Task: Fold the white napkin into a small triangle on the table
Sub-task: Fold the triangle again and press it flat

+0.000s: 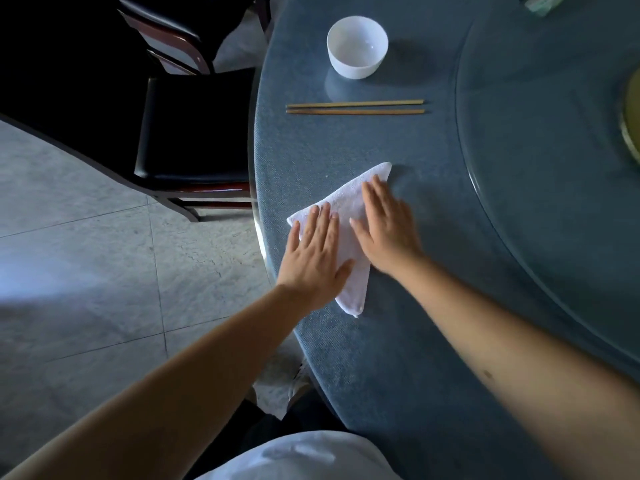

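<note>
The white napkin point(349, 199) lies in a triangle shape on the blue table point(433, 188), close to the table's left edge. One corner points to the far right, one to the left, one toward me. My left hand point(313, 252) rests flat on its left part, fingers spread. My right hand point(389, 225) lies flat on its right part, fingertips near the far corner. Both palms face down and grip nothing. The napkin's middle is partly hidden under the hands.
A pair of wooden chopsticks point(355, 107) lies beyond the napkin, and a white bowl point(357, 46) stands farther back. A glass turntable point(485, 174) covers the table's right side. A dark chair point(194, 129) stands at the left by the tiled floor.
</note>
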